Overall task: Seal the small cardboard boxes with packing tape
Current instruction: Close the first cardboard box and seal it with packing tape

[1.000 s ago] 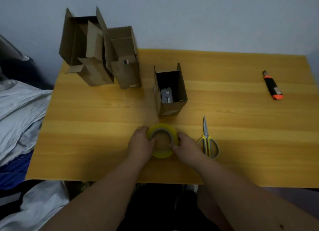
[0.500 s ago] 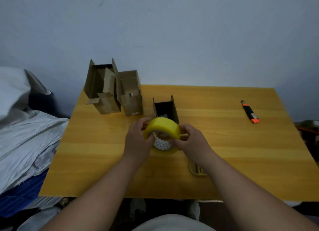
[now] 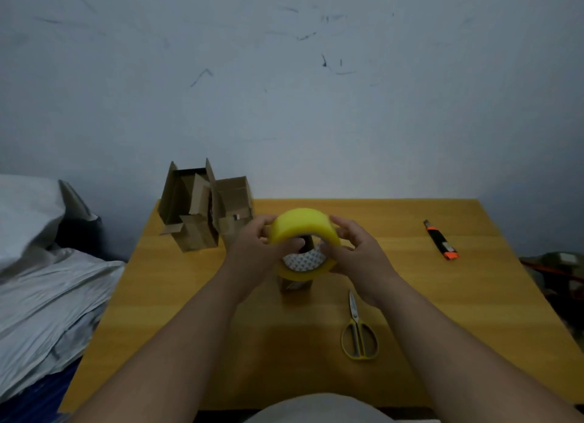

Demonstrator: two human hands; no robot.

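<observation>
Tape roll (image 3: pixel 303 230) gripped between left hand (image 3: pixel 256 258) and right hand (image 3: pixel 357 255), above the table (image 3: pixel 442 312).

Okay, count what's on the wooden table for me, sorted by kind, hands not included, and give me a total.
Cardboard boxes: 3, two open at the back left, one mostly hidden behind the tape
Tape roll: 1, held up by both hands
Scissors: 1
Utility knife: 1
Total: 6
</observation>
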